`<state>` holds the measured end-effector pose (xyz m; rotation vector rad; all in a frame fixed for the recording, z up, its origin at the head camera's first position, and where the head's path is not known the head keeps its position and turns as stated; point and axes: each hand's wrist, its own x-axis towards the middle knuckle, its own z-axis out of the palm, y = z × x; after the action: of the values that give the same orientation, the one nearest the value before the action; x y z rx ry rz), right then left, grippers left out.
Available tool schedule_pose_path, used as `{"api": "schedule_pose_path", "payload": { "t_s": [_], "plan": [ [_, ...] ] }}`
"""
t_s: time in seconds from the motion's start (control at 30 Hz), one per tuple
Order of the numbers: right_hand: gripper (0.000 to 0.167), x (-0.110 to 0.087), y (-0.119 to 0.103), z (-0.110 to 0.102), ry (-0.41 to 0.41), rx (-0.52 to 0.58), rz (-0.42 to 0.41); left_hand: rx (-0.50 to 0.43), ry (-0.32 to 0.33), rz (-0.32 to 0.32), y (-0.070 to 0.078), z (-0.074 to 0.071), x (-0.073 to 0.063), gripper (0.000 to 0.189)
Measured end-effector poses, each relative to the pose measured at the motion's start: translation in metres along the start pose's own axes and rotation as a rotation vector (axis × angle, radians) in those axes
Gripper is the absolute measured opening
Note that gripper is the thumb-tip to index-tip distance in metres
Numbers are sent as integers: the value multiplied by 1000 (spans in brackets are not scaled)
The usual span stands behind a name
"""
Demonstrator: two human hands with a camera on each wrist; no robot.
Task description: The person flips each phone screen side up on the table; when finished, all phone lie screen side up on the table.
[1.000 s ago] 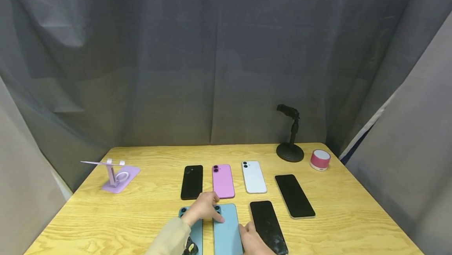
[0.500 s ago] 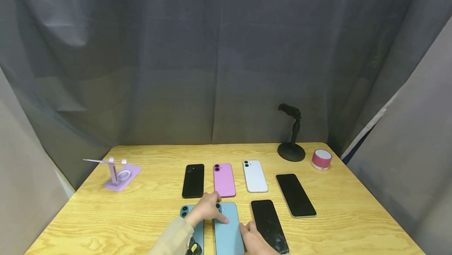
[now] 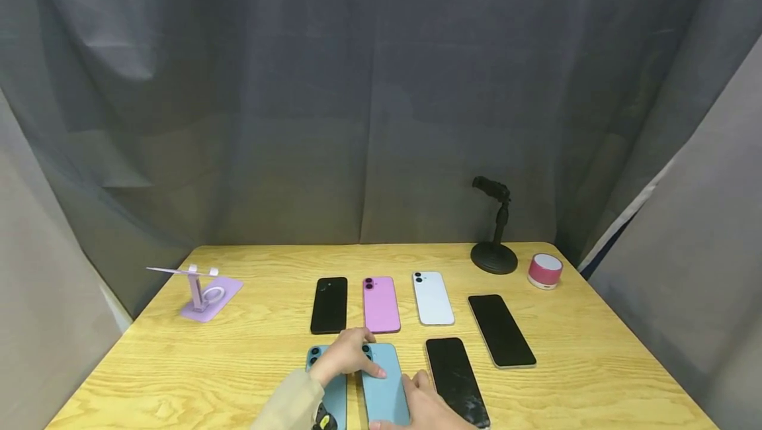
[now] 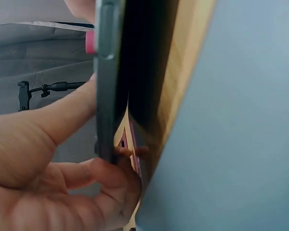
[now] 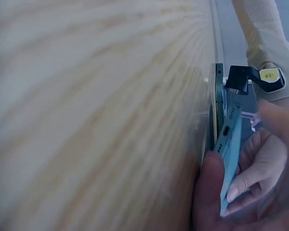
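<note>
Closest to us, the right grip (image 3: 430, 411) is clamped on the near right side of the light blue phone (image 3: 388, 395). The left grip (image 3: 344, 356) pinches its far end, thumb on top and fingers under. The phone looks tipped up off the surface (image 3: 238, 364). Both sides should move together, nice and slow. Don't bump the darker blue phone (image 3: 337, 395) or the smudgy black phone (image 3: 455, 377) beside it. Mind the pink phone (image 3: 382, 305) farther off too.
</note>
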<state>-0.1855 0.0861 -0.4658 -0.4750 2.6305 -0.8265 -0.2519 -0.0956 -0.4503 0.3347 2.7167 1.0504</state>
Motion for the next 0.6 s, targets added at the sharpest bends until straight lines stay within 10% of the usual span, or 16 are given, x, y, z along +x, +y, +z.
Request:
{"api": "schedule_pose_path", "payload": {
  "t_s": [0.3,0.6],
  "plan": [
    [103,3,-8,7,13,51,79,-30,14,8,2,2,1,65],
    [99,6,-9,7,11,40,62,-400,-5,-39,-4,5,0,29]
  ]
}}
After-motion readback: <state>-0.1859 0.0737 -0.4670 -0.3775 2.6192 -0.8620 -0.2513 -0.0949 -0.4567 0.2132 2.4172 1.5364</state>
